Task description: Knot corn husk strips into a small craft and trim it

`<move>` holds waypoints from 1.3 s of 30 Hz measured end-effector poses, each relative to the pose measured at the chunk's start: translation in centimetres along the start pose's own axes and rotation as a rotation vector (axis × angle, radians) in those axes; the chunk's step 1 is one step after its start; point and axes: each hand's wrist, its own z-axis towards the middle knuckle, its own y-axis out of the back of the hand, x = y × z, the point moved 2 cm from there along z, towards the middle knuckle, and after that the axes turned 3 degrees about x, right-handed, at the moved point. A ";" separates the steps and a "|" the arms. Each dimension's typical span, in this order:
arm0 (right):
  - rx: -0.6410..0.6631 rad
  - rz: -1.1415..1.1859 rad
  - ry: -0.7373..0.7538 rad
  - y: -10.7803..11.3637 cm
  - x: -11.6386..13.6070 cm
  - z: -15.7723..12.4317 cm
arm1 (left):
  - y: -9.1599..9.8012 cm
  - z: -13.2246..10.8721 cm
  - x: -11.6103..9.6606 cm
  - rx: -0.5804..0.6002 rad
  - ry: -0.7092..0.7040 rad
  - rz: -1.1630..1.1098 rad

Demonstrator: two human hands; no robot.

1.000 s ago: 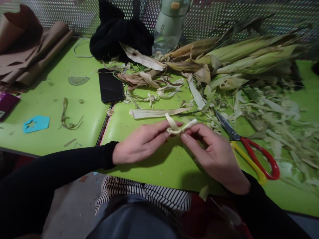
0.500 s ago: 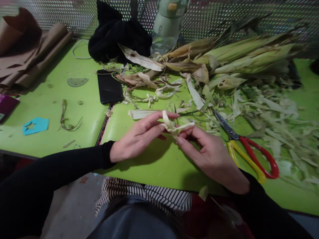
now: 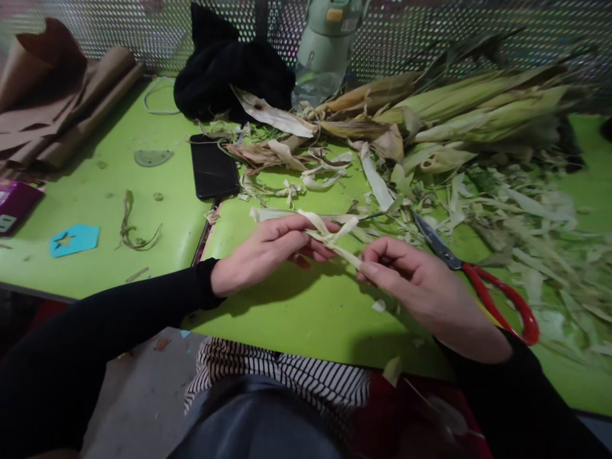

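Note:
Above the green table (image 3: pixel 296 319), my left hand (image 3: pixel 268 252) and my right hand (image 3: pixel 421 287) both pinch a knotted strip of pale corn husk (image 3: pixel 332 237). The left fingers grip the knot end. The right fingers are closed on the strip's other end and hold it stretched down to the right. Loose tails of the husk stick up from the knot. Red and yellow scissors (image 3: pixel 482 287) lie just beyond my right hand, partly hidden by it.
A heap of corn husks (image 3: pixel 459 108) and shredded trimmings (image 3: pixel 526 217) fills the right and back. A black phone (image 3: pixel 213 167), a black cloth (image 3: pixel 234 70), a green bottle (image 3: pixel 325 51), brown paper rolls (image 3: pixel 62 95) and a blue paper cut-out (image 3: pixel 74 239) lie on the left.
My right hand has drawn its end of the husk strip away to the right, stretching the strip out. The left hand has kept hold of the knot.

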 end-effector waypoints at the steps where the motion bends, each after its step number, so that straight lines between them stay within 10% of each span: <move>1: -0.012 -0.009 0.011 -0.1 0.0 0.0 | -0.1 0.0 0.0 0.028 0.007 0.013; 19: 0.057 -0.058 0.103 -1.9 -0.3 -0.1 | -1.5 -0.1 0.9 0.162 0.043 0.168; 28: -0.026 -0.194 0.119 -1.8 0.3 -0.5 | -0.9 -0.2 1.0 0.021 0.018 0.314; 39: 0.048 -0.233 0.298 -1.7 -0.1 0.3 | -1.8 -0.2 0.4 0.332 0.186 -0.130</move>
